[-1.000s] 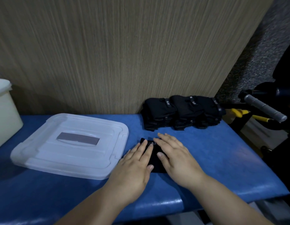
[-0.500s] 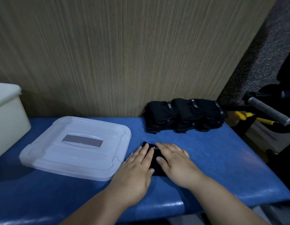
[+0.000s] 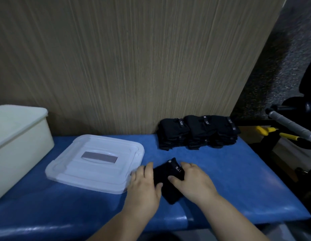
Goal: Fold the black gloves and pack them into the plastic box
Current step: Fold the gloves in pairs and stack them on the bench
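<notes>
A folded black glove bundle (image 3: 169, 185) lies on the blue padded table (image 3: 238, 180) near its front edge. My left hand (image 3: 144, 185) grips its left side with the thumb on top. My right hand (image 3: 193, 181) holds its right side, thumb pressed on the fabric. A white label shows on the bundle's far end. A row of folded black gloves (image 3: 198, 132) sits at the back against the wooden wall. The cream plastic box (image 3: 17, 145) stands at the far left, only partly in view. Its clear lid (image 3: 99, 160) lies flat on the table beside my left hand.
A wood-grain wall panel (image 3: 133, 58) backs the table. Off the table's right edge are a grey-wrapped handle (image 3: 290, 126), yellow-handled tools (image 3: 266, 133) and dark equipment. The table's right half is bare blue padding.
My hands went from lying flat on the glove to gripping its two sides, and the bundle now shows between them. The view shifted, bringing more of the cream box into sight.
</notes>
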